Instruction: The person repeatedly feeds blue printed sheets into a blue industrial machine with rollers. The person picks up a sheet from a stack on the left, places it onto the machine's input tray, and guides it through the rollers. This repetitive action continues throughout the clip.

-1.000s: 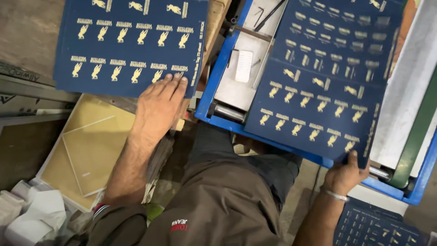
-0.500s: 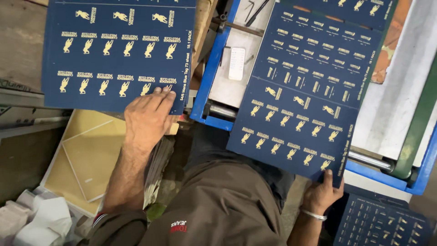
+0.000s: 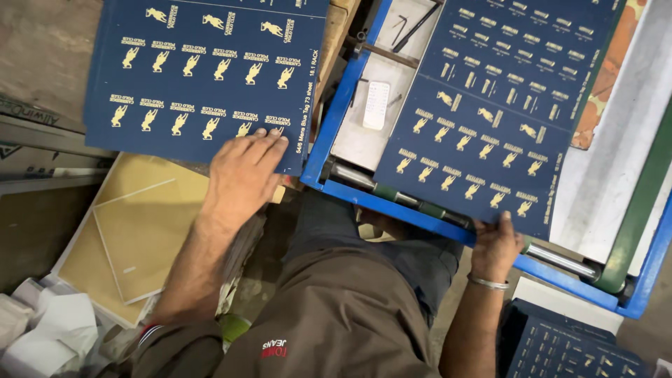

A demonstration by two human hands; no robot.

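Navy printed sheet [image 3: 483,119] slants lengthwise top-right; right hand [image 3: 495,245] fingers clamped on lower edge; left hand [image 3: 241,175] flat, fingers together.

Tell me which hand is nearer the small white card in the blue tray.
Left. The left hand lies on the left sheet, nearer the card; the right hand grips the right sheet's lower edge, farther off.

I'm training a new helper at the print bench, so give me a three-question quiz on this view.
1. True or false: the left hand lies flat on a dark blue sheet printed with gold figures.
2. What does the right hand grip?
A. a white rag
B. the lower edge of a second blue printed sheet
C. a metal bar
3. What colour is the frame under that second sheet?

Key: 1 true; 2 B; 3 blue.
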